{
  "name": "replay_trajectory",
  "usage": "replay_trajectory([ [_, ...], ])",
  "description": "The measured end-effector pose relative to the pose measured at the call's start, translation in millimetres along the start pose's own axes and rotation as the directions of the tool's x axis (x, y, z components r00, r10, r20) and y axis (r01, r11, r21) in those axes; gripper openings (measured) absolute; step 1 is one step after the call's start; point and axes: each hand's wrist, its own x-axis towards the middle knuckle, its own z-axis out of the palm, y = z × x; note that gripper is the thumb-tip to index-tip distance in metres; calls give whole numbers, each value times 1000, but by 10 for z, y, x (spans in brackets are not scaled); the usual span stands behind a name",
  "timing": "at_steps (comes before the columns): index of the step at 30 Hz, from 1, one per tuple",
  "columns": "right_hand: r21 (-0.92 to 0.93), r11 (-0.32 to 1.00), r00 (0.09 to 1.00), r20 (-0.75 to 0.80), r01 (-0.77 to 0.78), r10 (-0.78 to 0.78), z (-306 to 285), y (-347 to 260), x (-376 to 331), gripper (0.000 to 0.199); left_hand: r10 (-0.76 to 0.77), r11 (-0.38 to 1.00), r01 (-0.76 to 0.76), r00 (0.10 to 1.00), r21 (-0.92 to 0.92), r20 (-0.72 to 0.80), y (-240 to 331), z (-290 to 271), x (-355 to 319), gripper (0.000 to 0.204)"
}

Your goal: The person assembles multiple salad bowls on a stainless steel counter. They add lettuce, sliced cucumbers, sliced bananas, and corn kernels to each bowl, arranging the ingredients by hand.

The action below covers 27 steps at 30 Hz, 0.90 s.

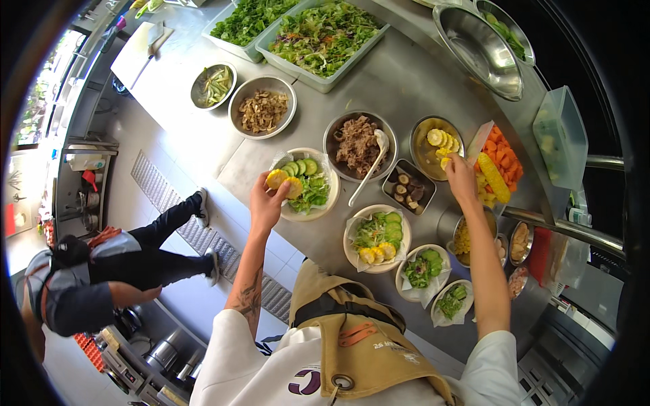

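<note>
Corn slices (276, 178) are pinched in my left hand (265, 203), over the left rim of a salad bowl (332, 196) lined with paper. Lettuce and cucumber slices (301, 167) lie in that bowl. My right hand (462, 179) reaches to the near right edge of a metal bowl (421, 162), its fingers closed on a corn slice (445, 163). More corn slices (440, 139) sit in the metal bowl. A second salad bowl (347, 247) has lettuce, cucumber and corn slices in it. Two smaller bowls of greens (423, 268) stand nearer me.
A bowl of cooked meat (357, 143) holds a white spoon (369, 172). Beside it are a mushroom tray (409, 189) and diced carrots (500, 154). Large salad tubs (323, 40) stand at the back. A person (101, 277) walks on the floor at left.
</note>
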Motion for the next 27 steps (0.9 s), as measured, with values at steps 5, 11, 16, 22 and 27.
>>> replay_trajectory([
  [5,713,597,910,144,-368,389,-197,-510,-448,27,103,991,-103,995,85,4,67,59,39,41],
  [11,822,494,943,332,-284,-9,123,-1978,-621,27,-30,999,29,997,-16,-67,-97,-236,-172,40],
  [16,741,635,936,343,-218,-78,475,-2647,-267,27,-38,994,32,998,-102,-58,-200,-313,-359,40],
  [22,692,709,917,358,-136,-174,916,-3193,-23,29,-67,974,49,995,-220,-74,-317,-365,-527,37],
  [27,622,783,930,294,-12,-219,1134,-3489,-37,20,-132,960,99,985,-263,-109,-330,-507,-585,39],
])
